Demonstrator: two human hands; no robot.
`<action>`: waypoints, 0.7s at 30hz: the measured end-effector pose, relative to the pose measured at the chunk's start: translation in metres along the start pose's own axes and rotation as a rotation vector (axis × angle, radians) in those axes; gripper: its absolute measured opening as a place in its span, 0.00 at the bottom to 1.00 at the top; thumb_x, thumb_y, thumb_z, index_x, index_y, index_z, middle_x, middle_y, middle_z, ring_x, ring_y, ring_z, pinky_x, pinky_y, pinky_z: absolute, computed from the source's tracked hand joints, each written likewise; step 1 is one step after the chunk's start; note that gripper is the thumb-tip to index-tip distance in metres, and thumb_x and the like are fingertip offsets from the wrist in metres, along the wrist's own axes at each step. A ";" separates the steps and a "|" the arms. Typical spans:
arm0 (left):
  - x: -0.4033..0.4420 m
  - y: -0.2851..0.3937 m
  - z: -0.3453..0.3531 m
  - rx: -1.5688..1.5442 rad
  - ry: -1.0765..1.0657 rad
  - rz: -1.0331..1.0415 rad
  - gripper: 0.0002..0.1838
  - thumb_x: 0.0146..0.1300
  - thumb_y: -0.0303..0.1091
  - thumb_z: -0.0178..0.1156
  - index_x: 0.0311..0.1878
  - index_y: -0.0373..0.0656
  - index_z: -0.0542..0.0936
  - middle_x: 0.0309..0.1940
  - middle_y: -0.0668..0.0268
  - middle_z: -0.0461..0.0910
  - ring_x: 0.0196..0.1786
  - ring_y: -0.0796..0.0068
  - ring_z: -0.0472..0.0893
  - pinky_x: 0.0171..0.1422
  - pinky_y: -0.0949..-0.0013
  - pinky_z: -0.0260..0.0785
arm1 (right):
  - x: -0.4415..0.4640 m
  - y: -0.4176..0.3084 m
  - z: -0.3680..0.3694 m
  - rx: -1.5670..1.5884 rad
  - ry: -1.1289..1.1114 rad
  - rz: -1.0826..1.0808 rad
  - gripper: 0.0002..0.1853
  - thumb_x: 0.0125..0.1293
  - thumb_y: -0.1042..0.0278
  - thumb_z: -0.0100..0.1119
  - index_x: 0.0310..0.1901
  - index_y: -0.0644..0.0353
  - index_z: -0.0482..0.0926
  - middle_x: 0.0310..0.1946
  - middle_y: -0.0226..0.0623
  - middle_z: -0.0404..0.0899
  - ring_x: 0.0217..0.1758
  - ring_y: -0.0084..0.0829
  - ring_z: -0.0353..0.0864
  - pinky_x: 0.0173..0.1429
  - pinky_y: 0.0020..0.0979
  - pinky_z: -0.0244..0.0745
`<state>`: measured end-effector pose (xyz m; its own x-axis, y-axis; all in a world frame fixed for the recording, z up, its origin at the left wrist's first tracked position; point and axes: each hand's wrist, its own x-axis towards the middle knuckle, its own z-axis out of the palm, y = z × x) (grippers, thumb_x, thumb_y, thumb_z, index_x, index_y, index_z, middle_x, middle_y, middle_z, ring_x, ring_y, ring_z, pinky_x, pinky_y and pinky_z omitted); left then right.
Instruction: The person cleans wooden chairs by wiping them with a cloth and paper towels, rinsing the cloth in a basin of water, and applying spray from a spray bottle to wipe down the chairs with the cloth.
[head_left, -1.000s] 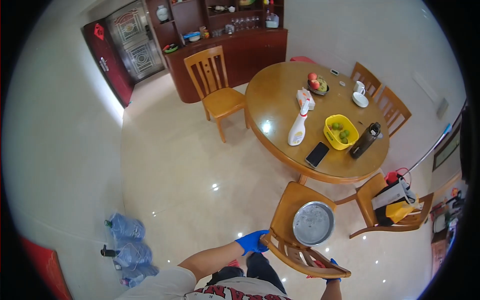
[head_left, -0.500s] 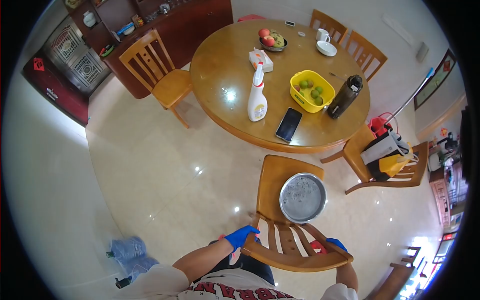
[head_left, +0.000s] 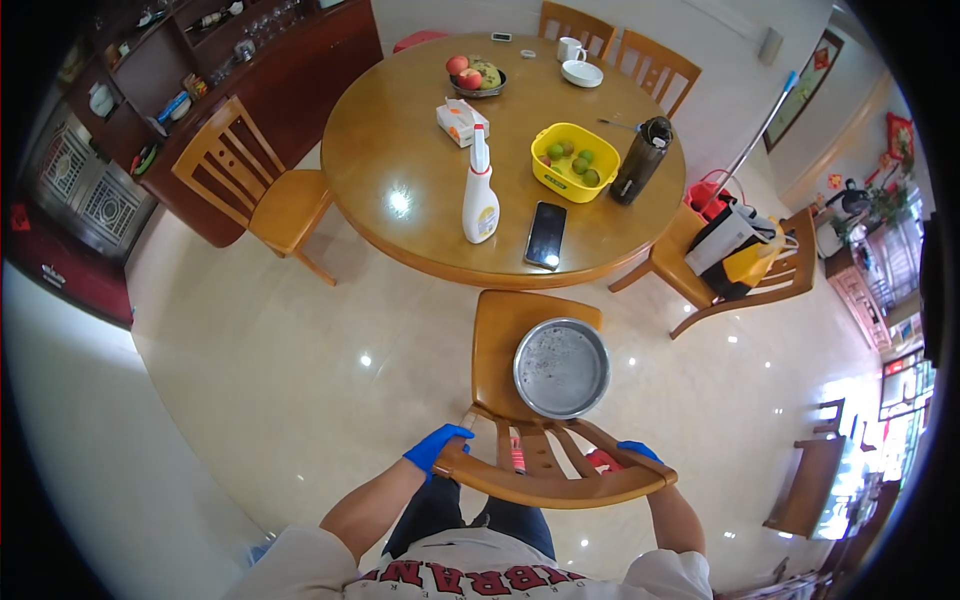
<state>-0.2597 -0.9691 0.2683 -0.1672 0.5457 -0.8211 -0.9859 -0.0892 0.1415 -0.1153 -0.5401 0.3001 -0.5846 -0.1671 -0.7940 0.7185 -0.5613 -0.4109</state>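
Observation:
My left hand, in a blue glove, is wrapped round the left post of a wooden chair's backrest. My right hand, gloved in blue too, grips the right side of the same backrest; its fingers are partly hidden behind the wood. The wooden chair stands directly in front of me with its back towards my body. On its seat rests a round metal basin with some dark specks or drops inside. The seat's far edge lies close to the round table's near edge.
The round table holds a spray bottle, phone, yellow basket of fruit, dark bottle, tissue pack and fruit bowl. A chair with bags stands right, another chair left.
The view has shifted, so the table, chair and basin appear further left and slightly higher. Plastic bottles at lower left have almost left the picture. Both hands keep their hold on the chair.

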 end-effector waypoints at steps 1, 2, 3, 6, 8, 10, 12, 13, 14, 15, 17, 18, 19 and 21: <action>0.001 0.000 -0.017 0.009 -0.003 -0.007 0.11 0.54 0.39 0.62 0.32 0.42 0.77 0.23 0.64 0.77 0.24 0.72 0.77 0.33 0.71 0.72 | -0.016 -0.009 0.039 -0.012 0.050 0.027 0.18 0.63 0.59 0.53 0.47 0.64 0.77 0.37 0.37 0.80 0.37 0.27 0.79 0.43 0.29 0.76; 0.007 -0.002 -0.037 0.013 0.015 -0.008 0.11 0.53 0.40 0.62 0.31 0.43 0.76 0.23 0.64 0.77 0.25 0.70 0.77 0.32 0.68 0.72 | -0.015 -0.007 0.053 -0.003 0.054 0.025 0.18 0.63 0.59 0.53 0.47 0.64 0.77 0.37 0.37 0.80 0.37 0.27 0.79 0.43 0.29 0.76; 0.009 -0.002 -0.051 0.017 0.032 -0.005 0.11 0.53 0.41 0.62 0.31 0.45 0.75 0.23 0.64 0.76 0.25 0.69 0.77 0.30 0.66 0.72 | -0.015 -0.003 0.064 -0.031 0.060 0.029 0.18 0.63 0.59 0.53 0.47 0.64 0.77 0.37 0.37 0.80 0.36 0.27 0.79 0.43 0.29 0.76; -0.083 0.026 -0.004 0.043 -0.003 0.094 0.10 0.54 0.39 0.62 0.35 0.43 0.77 0.26 0.62 0.76 0.29 0.69 0.78 0.34 0.66 0.74 | 0.017 0.035 0.051 0.013 0.070 -0.051 0.17 0.62 0.62 0.54 0.48 0.64 0.77 0.37 0.36 0.80 0.36 0.28 0.80 0.44 0.28 0.76; -0.078 0.024 -0.033 0.047 0.028 0.085 0.11 0.55 0.38 0.62 0.35 0.42 0.77 0.25 0.63 0.76 0.28 0.72 0.78 0.35 0.68 0.73 | 0.027 0.048 0.053 -0.360 0.001 -0.162 0.16 0.62 0.63 0.56 0.48 0.64 0.76 0.38 0.37 0.80 0.39 0.29 0.80 0.45 0.29 0.76; -0.069 0.019 -0.069 0.056 0.058 0.076 0.11 0.55 0.37 0.62 0.36 0.40 0.77 0.24 0.64 0.76 0.27 0.74 0.77 0.35 0.71 0.72 | 0.035 0.059 0.053 -0.733 -0.060 -0.268 0.15 0.62 0.64 0.57 0.48 0.63 0.76 0.38 0.38 0.80 0.43 0.29 0.80 0.47 0.30 0.76; -0.064 0.012 -0.095 0.065 0.109 0.177 0.11 0.55 0.37 0.63 0.35 0.39 0.77 0.24 0.64 0.76 0.26 0.74 0.76 0.34 0.72 0.71 | 0.052 0.080 0.040 -0.908 -0.072 -0.322 0.15 0.62 0.65 0.58 0.48 0.62 0.76 0.39 0.39 0.80 0.44 0.30 0.80 0.48 0.31 0.76; -0.064 0.011 -0.105 0.081 0.102 0.169 0.11 0.55 0.37 0.63 0.35 0.39 0.77 0.24 0.64 0.76 0.26 0.74 0.76 0.34 0.72 0.71 | 0.062 0.095 0.031 -0.920 -0.096 -0.460 0.14 0.62 0.65 0.58 0.47 0.62 0.77 0.38 0.38 0.80 0.43 0.29 0.80 0.48 0.30 0.76; -0.069 0.010 -0.110 0.114 0.136 0.170 0.11 0.55 0.37 0.63 0.36 0.39 0.77 0.24 0.64 0.76 0.26 0.74 0.76 0.33 0.72 0.71 | 0.065 0.107 0.023 -0.929 -0.119 -0.595 0.14 0.62 0.65 0.58 0.46 0.62 0.77 0.38 0.36 0.80 0.42 0.28 0.80 0.47 0.29 0.76; -0.072 0.009 -0.112 0.150 0.170 0.170 0.12 0.55 0.37 0.63 0.36 0.38 0.77 0.24 0.64 0.76 0.26 0.74 0.76 0.33 0.72 0.70 | 0.046 0.085 0.064 -0.600 -0.092 -0.222 0.15 0.62 0.62 0.58 0.47 0.60 0.78 0.37 0.32 0.80 0.37 0.21 0.79 0.41 0.25 0.75; -0.090 0.007 -0.104 0.154 0.203 0.185 0.12 0.55 0.36 0.63 0.36 0.36 0.77 0.23 0.64 0.76 0.25 0.73 0.76 0.33 0.72 0.70 | 0.027 0.071 0.106 -0.476 -0.069 -0.154 0.15 0.63 0.62 0.57 0.47 0.61 0.78 0.37 0.32 0.80 0.36 0.22 0.79 0.41 0.25 0.76; -0.095 0.007 -0.100 0.141 0.239 0.212 0.13 0.55 0.36 0.63 0.37 0.35 0.77 0.23 0.63 0.76 0.25 0.73 0.76 0.33 0.72 0.70 | 0.020 0.074 0.111 -0.368 -0.061 -0.084 0.15 0.63 0.61 0.57 0.47 0.61 0.78 0.36 0.32 0.80 0.35 0.23 0.80 0.40 0.26 0.76; -0.092 0.007 -0.108 0.169 0.231 0.200 0.13 0.55 0.36 0.63 0.37 0.35 0.77 0.23 0.63 0.76 0.25 0.73 0.76 0.33 0.72 0.70 | 0.029 0.082 0.105 -0.334 -0.078 -0.057 0.15 0.65 0.61 0.55 0.47 0.62 0.78 0.36 0.33 0.80 0.35 0.23 0.80 0.40 0.27 0.77; -0.084 0.006 -0.131 0.160 0.149 0.109 0.13 0.55 0.34 0.63 0.37 0.33 0.77 0.24 0.61 0.77 0.26 0.73 0.77 0.33 0.72 0.71 | 0.033 0.093 0.099 -0.282 -0.071 -0.072 0.13 0.65 0.63 0.53 0.45 0.63 0.78 0.36 0.34 0.80 0.36 0.25 0.80 0.42 0.28 0.77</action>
<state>-0.2525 -1.1245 0.2658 -0.2826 0.4105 -0.8670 -0.9509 -0.0011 0.3094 -0.1054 -0.6781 0.2804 -0.6557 -0.1969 -0.7289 0.7447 -0.3277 -0.5814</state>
